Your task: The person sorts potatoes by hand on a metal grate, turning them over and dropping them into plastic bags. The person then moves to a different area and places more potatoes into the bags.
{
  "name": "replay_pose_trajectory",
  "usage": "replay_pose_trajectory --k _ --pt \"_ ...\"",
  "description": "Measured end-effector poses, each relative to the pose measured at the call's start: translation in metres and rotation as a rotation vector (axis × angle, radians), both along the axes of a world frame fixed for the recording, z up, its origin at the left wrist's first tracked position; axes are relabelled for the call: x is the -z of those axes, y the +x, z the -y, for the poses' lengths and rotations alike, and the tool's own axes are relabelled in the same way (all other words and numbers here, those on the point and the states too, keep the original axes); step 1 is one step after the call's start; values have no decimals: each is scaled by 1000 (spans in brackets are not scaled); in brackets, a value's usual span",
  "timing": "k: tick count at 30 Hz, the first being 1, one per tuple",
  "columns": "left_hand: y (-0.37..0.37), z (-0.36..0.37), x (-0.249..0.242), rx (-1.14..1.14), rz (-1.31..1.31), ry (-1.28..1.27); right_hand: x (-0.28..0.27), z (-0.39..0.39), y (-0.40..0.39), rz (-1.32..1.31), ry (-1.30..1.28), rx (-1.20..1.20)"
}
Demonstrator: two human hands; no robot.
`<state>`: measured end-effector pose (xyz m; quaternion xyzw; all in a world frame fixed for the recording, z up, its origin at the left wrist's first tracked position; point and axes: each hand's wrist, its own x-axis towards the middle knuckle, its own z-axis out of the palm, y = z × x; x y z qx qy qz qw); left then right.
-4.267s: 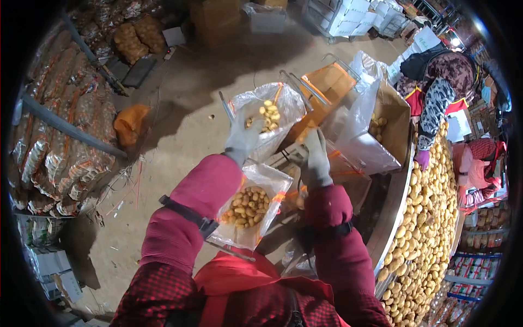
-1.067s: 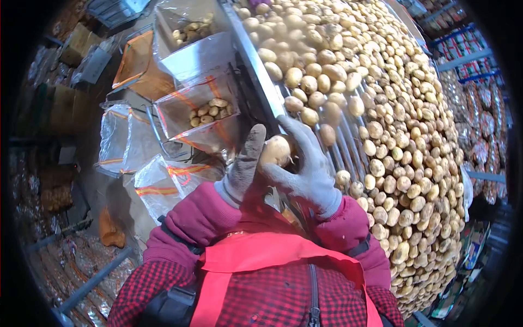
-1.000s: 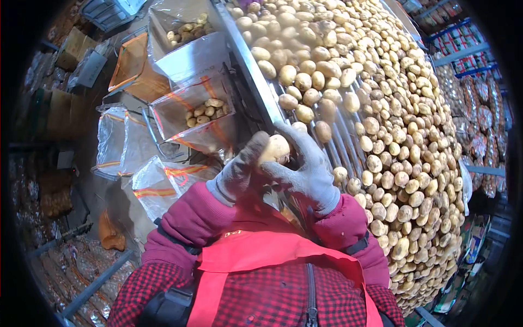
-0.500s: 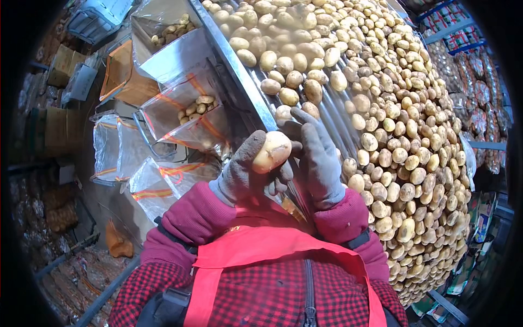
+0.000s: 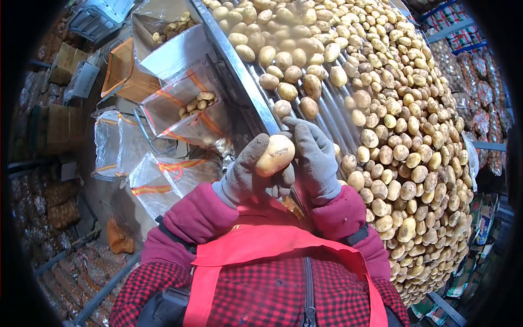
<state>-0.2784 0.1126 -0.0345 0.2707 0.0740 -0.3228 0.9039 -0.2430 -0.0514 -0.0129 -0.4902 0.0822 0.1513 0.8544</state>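
Note:
A large pale potato (image 5: 275,155) with brownish marks rests in my left hand (image 5: 243,173), whose gloved fingers wrap round its side and underside. My right hand (image 5: 316,158), in a matching grey glove, is just to the right of that potato, its fingers bent toward the potato's upper edge. Whether its fingertips touch or pinch anything is hard to make out. Beyond both hands, loose potatoes (image 5: 311,86) lie on metal rollers (image 5: 327,111), and a large mass of potatoes (image 5: 408,158) covers the right side.
A metal rail (image 5: 239,68) runs along the rollers' left edge. Left of it hang open plastic bags, one with potatoes inside (image 5: 197,104), another further down (image 5: 163,177). An orange-brown box (image 5: 128,73) stands at the upper left. Stacked netted sacks (image 5: 479,82) line the right.
My left hand and the large potato have shifted slightly right. The fingers of my right hand have bent inward from a straighter pose. Some potatoes on the rollers have moved slightly.

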Motion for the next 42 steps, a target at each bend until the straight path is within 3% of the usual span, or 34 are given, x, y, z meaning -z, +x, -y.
replay_pose_trajectory --k 3,4,7,9,11,14,17,22,25,27,32,37,40,42 --pt "4 -5 6 15 24 25 -3 1 -1 1 107 -25" --pt "4 -6 14 -23 -19 -91 -4 -2 -2 38 53 -37" --pt "5 -6 6 -39 -74 -40 -25 -1 -6 -51 -153 -168" --pt "5 -6 11 -54 -144 2 -14 -3 -3 140 -452 -237" --pt "6 -12 27 76 -7 -88 -8 -2 0 21 -394 -211" --pt "4 -8 7 55 -4 18 8 -2 7 -5 34 -58" --pt "3 -15 19 20 -34 -28 6 -6 6 -14 -18 2" --pt "11 -37 39 33 -3 -207 12 -6 7 -57 247 19" --pt "5 -55 38 -23 -14 -204 22 -1 8 -108 233 57" --pt "-2 -71 36 -149 74 -11 20 0 9 -123 244 48" --pt "-51 -131 58 -486 -31 -10 15 -1 13 -105 156 20" --pt "-105 -174 56 -620 -204 290 18 4 15 -84 103 2" --pt "-122 -175 58 -634 -36 694 10 -1 13 -95 -62 16" --pt "-126 -179 66 -670 -92 587 13 3 14 -69 -123 -10"
